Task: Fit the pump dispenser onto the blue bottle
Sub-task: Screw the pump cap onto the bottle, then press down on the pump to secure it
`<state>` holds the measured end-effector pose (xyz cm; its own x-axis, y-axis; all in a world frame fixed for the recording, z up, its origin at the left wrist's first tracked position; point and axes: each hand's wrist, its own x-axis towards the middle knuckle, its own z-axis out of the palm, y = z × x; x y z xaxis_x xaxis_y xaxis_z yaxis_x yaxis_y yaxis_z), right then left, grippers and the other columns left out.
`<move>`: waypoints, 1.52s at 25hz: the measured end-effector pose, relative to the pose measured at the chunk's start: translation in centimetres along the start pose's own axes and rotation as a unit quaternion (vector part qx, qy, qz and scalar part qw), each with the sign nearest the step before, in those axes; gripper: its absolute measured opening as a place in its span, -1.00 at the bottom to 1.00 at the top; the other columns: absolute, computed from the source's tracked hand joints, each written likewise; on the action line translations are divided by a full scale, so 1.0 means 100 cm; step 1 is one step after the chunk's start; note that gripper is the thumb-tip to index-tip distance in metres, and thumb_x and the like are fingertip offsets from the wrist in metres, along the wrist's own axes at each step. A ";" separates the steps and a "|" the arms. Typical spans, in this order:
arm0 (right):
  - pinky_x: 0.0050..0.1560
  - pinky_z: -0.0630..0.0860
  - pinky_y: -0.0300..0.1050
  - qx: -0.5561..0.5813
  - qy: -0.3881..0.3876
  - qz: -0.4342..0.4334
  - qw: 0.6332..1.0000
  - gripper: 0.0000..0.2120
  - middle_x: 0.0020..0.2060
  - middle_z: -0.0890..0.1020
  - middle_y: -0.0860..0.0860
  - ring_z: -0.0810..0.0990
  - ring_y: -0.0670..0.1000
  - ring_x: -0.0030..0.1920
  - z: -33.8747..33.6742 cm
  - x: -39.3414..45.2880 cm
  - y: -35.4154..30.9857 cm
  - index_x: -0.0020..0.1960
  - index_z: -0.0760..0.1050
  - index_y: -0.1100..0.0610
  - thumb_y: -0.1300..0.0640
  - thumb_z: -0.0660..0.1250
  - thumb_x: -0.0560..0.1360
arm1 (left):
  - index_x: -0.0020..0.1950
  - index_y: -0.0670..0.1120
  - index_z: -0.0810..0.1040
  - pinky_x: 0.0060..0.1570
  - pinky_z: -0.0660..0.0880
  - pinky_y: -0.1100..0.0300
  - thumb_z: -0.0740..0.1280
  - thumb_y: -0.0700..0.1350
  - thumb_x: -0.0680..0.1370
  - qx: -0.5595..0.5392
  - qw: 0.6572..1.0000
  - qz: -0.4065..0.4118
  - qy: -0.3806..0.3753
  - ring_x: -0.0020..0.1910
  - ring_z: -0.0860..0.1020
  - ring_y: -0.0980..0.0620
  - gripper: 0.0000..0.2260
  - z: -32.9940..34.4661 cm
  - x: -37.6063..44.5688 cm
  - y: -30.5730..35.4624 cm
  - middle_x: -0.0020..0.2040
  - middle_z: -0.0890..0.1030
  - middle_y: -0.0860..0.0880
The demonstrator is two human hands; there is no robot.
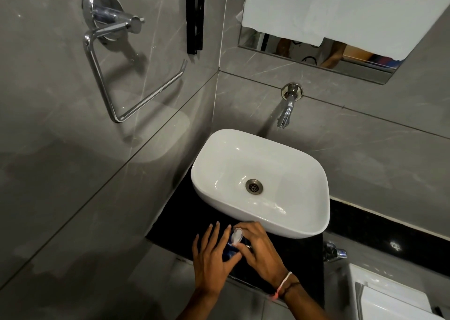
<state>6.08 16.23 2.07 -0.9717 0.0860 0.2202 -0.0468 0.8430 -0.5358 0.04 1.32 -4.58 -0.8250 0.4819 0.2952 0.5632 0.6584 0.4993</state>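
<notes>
The blue bottle (230,252) stands on the black counter (299,254) just in front of the white basin, mostly hidden between my hands. A clear white pump dispenser (236,236) sits on top of it. My left hand (211,258) rests against the bottle's left side, thumb pressed to the bottle and fingers spread straight. My right hand (259,249) curls over the pump from the right, with thumb and fingers pinching the pump head. How deep the pump sits in the bottle's neck is hidden by my fingers.
A white basin (309,173) with a metal drain stands on the counter, a wall tap (286,111) above it. A chrome ring holder (117,58) hangs on the left grey wall. A mirror is at the upper right. A small chrome valve (336,252) and a white fixture lie at the lower right.
</notes>
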 end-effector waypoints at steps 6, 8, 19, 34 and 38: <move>0.16 0.56 0.00 -0.028 0.019 0.008 0.999 -0.81 0.13 0.65 0.00 0.51 0.00 0.14 0.002 -0.001 -0.007 0.16 0.62 0.13 0.06 0.37 0.62 | 0.35 0.04 0.54 0.29 0.44 -0.20 0.53 0.24 0.32 -0.004 1.000 0.010 -0.003 0.36 0.49 -0.08 -0.35 0.000 0.001 -0.002 0.37 0.56 -0.02; 0.20 0.56 0.00 -0.013 0.019 0.016 1.000 -0.78 0.14 0.64 -0.02 0.52 -0.01 0.16 -0.002 0.001 -0.009 0.18 0.61 0.11 0.03 0.41 0.59 | 0.35 0.04 0.54 0.29 0.44 -0.19 0.50 0.25 0.33 -0.006 1.000 0.014 -0.009 0.36 0.49 -0.08 -0.36 0.000 0.000 -0.004 0.37 0.56 -0.02; -0.11 0.55 -0.12 -0.135 -0.029 0.068 0.988 -0.68 -0.09 0.74 -0.02 0.69 0.03 -0.05 -0.032 0.037 -0.040 0.23 0.53 -0.04 -0.15 0.34 0.54 | 0.23 -0.02 0.62 0.25 0.49 -0.19 0.09 0.46 0.48 -0.034 0.999 0.009 0.024 0.31 0.54 -0.06 -0.33 -0.003 0.001 -0.002 0.29 0.62 -0.05; -0.19 0.58 -0.09 -0.101 -0.176 0.111 0.973 -0.64 -0.26 0.72 0.01 0.67 0.02 -0.21 -0.056 0.024 -0.045 -0.18 0.56 0.10 -0.21 0.45 0.46 | 0.36 0.08 0.53 0.29 0.43 -0.16 0.28 0.32 0.41 -0.039 0.999 0.011 -0.021 0.34 0.51 -0.05 -0.41 -0.002 0.003 -0.004 0.34 0.58 -0.01; -0.08 0.63 -0.15 -0.037 -0.119 0.117 0.985 -0.56 -0.13 0.72 -0.06 0.69 -0.07 -0.15 -0.066 0.029 -0.042 0.21 0.53 -0.05 -0.15 0.54 0.40 | 0.31 0.06 0.57 0.29 0.37 -0.09 0.13 0.50 0.45 -0.047 0.999 -0.008 -0.016 0.30 0.54 -0.02 -0.32 -0.005 0.004 0.000 0.28 0.63 -0.02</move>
<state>4.94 16.46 10.34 -0.9809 0.1641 -0.1047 0.1944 0.8522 -0.4857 -0.31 1.28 -4.03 -0.8314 0.4902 0.2616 0.5415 0.6094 0.5792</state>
